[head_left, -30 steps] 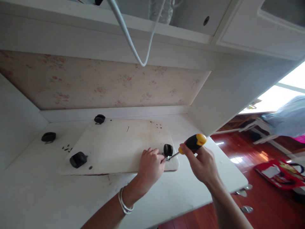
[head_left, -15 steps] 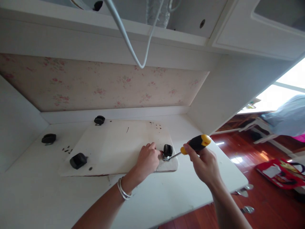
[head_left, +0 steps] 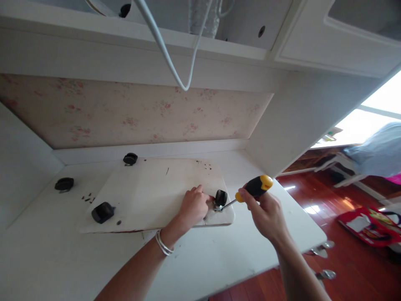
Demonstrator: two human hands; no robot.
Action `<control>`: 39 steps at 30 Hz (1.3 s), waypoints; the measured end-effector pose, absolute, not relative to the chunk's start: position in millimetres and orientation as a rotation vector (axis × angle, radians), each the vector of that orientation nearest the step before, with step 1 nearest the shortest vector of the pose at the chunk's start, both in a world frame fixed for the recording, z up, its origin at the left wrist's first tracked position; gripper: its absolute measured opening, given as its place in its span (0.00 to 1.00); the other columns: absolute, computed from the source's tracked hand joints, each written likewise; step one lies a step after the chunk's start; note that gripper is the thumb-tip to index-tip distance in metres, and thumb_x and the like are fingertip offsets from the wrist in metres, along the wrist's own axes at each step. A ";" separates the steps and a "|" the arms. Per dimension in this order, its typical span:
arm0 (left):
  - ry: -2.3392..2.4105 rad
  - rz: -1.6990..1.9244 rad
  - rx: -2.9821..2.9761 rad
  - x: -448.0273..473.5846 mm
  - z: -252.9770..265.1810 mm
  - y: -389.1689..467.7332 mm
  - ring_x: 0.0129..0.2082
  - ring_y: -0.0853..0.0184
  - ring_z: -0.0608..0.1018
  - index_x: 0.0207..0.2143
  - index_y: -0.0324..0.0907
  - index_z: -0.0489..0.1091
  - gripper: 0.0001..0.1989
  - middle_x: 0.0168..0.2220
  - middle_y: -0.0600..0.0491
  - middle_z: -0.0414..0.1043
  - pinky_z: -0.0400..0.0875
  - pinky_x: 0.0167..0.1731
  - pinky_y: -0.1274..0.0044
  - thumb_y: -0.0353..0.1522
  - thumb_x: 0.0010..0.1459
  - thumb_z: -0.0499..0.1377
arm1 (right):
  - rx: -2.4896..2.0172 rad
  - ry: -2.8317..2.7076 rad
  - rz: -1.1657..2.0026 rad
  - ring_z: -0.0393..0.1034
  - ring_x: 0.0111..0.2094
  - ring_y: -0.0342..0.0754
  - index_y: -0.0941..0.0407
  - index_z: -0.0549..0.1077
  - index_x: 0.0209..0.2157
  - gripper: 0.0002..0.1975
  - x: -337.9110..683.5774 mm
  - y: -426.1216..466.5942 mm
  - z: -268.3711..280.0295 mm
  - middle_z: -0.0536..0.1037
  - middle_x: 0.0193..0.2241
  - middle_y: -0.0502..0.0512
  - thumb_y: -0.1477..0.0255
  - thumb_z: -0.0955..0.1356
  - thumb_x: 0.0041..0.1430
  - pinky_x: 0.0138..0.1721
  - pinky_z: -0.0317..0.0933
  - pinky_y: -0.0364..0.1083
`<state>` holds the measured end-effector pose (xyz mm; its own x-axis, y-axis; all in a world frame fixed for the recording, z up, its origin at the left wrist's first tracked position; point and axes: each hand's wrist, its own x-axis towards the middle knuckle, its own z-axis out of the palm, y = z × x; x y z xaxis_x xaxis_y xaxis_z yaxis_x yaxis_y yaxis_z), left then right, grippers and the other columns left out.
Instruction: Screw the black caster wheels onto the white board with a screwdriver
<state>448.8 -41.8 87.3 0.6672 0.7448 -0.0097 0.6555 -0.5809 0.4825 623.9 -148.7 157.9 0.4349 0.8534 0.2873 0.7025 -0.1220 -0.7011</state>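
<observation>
A white board [head_left: 153, 188] lies on the white desktop. At its right front corner stands a black caster wheel [head_left: 221, 197] on a metal base. My left hand [head_left: 193, 205] rests on the board with one finger reaching to this caster's base, steadying it; its thumb is mostly hidden. My right hand [head_left: 270, 211] is wrapped round the black and yellow handle of a screwdriver [head_left: 255, 188]. The screwdriver slants down to the left, its tip at the caster's base. A second caster [head_left: 103, 212] is at the board's left front, a third [head_left: 130, 159] at its back left.
Another caster [head_left: 64, 184] lies on the desktop at the left, near several small dark screws [head_left: 88, 197]. A white cable [head_left: 175, 69] hangs from the shelf above. Drawer knobs [head_left: 326, 274] stick out below the desk edge. A red bag [head_left: 369, 228] lies at the right.
The screwdriver handle and my right hand have shifted slightly left. My left hand's fingers have straightened a little beside the caster. The view has moved slightly.
</observation>
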 end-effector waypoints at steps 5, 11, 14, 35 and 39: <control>1.119 0.256 2.405 452.2 89.3 -40.4 0.41 0.62 0.73 0.42 0.54 0.80 0.25 0.39 0.50 0.71 0.64 0.43 0.72 0.21 0.55 0.51 | -1.877 -1.327 0.240 0.66 0.23 0.47 0.56 0.75 0.28 0.23 624.9 -148.3 158.3 0.73 0.20 0.51 0.50 0.65 0.60 0.26 0.57 0.48; 1.127 0.238 2.383 453.8 92.4 -40.3 0.43 0.62 0.73 0.40 0.52 0.80 0.23 0.40 0.49 0.71 0.62 0.45 0.70 0.21 0.55 0.51 | -1.863 -1.351 0.228 0.66 0.23 0.47 0.56 0.75 0.28 0.23 622.6 -147.4 160.9 0.73 0.20 0.51 0.50 0.65 0.60 0.25 0.56 0.47; 1.120 0.231 2.378 451.9 93.3 -41.0 0.43 0.62 0.73 0.40 0.51 0.80 0.22 0.41 0.49 0.71 0.62 0.45 0.70 0.22 0.56 0.51 | -1.872 -1.352 0.226 0.66 0.23 0.47 0.56 0.75 0.27 0.24 622.7 -146.9 160.9 0.72 0.20 0.51 0.50 0.64 0.60 0.25 0.55 0.47; 1.121 0.406 2.513 441.8 94.0 -71.3 0.38 0.61 0.72 0.27 0.46 0.76 0.08 0.31 0.52 0.71 0.59 0.38 0.70 0.34 0.58 0.60 | -1.849 -1.450 0.225 0.70 0.27 0.49 0.56 0.75 0.29 0.21 621.5 -144.8 164.6 0.77 0.25 0.54 0.53 0.65 0.62 0.27 0.56 0.47; 1.121 0.425 2.515 444.5 92.0 -71.2 0.38 0.61 0.72 0.27 0.45 0.77 0.08 0.31 0.51 0.72 0.59 0.38 0.70 0.33 0.58 0.60 | -1.861 -1.462 0.218 0.68 0.25 0.48 0.56 0.75 0.29 0.22 620.7 -144.4 163.9 0.76 0.24 0.54 0.52 0.64 0.62 0.27 0.56 0.47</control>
